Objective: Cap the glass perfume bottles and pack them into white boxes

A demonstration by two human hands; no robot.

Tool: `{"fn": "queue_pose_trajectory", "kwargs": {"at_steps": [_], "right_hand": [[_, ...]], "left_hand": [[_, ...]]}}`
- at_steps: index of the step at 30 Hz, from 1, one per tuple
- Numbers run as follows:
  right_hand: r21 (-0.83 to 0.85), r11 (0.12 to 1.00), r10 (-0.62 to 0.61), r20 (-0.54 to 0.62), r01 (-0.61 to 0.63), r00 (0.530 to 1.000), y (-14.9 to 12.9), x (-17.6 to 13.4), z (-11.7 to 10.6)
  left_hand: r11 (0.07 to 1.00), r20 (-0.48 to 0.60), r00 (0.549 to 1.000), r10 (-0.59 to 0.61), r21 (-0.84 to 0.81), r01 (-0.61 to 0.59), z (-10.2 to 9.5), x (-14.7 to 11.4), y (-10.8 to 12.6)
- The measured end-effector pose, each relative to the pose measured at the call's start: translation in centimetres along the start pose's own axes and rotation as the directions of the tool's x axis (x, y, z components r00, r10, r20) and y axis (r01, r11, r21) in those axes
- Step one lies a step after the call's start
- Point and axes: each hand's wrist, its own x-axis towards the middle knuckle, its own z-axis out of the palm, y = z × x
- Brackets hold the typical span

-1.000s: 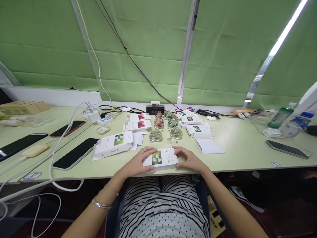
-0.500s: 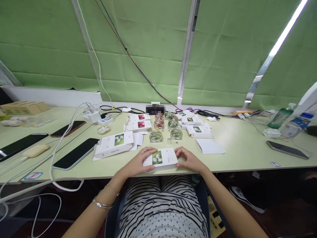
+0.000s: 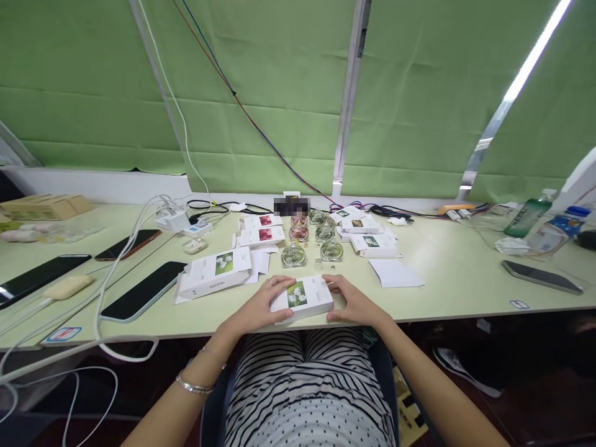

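A white carton with a green-and-white flower picture (image 3: 310, 299) lies at the table's front edge, between my hands. My left hand (image 3: 261, 304) grips its left end, thumb on the near side and fingers over the top. At the right end, my right hand (image 3: 350, 302) has thumb and fingers around the carton's corner. Just beyond stand two clear glass bottles, the left bottle (image 3: 293, 255) and the right bottle (image 3: 331, 251), with a small clear cap (image 3: 318, 264) between them. Behind are pinkish bottles (image 3: 298, 232) and another clear bottle (image 3: 325, 233).
Left of the bottles lie a larger open carton (image 3: 214, 273) and red-flower cartons (image 3: 263, 235). More cartons (image 3: 375, 244) and a white sheet (image 3: 397, 273) are on the right. Phones (image 3: 144, 290), white cables (image 3: 100, 298) and drink bottles (image 3: 531, 214) flank the table.
My right hand has shifted slightly left along the carton's right end, its fingers now over the corner. The left hand keeps its grip, and the carton has barely moved.
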Motion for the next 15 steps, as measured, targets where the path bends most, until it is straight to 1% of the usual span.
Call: {"fn": "queue_pose_trajectory", "kwargs": {"at_steps": [2,3,5,7,9,11,13,15], "right_hand": [[-0.147,0.989,-0.029,0.006,0.029,1.000,-0.3,-0.1,0.3],[-0.235,0.971,-0.054,-0.009,0.051,0.998,-0.5,-0.1,0.5],[-0.394,0.912,-0.141,-0.037,0.115,0.989,-1.1,0.0,1.0],[-0.492,0.847,-0.235,-0.008,0.201,0.972,-1.7,0.1,1.7],[-0.535,0.805,-0.281,0.037,0.256,0.959,-2.2,0.2,2.5],[-0.562,0.785,-0.288,0.043,0.262,0.957,-2.4,0.2,3.1],[-0.566,0.781,-0.296,0.036,0.264,0.954,-2.4,0.1,3.5],[-0.521,0.810,-0.308,0.011,0.269,0.951,-2.1,-0.1,3.5]], "left_hand": [[1.000,-0.007,1.000,0.011,-0.007,-0.011,0.1,0.0,-0.1],[1.000,-0.010,1.000,0.016,-0.011,-0.016,0.2,0.0,-0.1],[0.999,-0.017,1.000,0.026,-0.018,-0.026,0.3,-0.1,-0.2],[0.999,-0.022,0.999,0.030,-0.022,-0.031,0.3,-0.1,-0.3],[0.999,-0.034,0.999,0.034,-0.033,-0.035,0.2,-0.2,-0.2],[0.996,-0.040,0.998,0.051,-0.074,-0.054,0.0,-0.3,-0.1],[0.984,-0.027,0.997,0.076,-0.161,-0.079,-0.2,-0.5,-0.1],[0.957,-0.021,0.996,0.087,-0.274,-0.090,-0.4,-0.7,-0.1]]}}
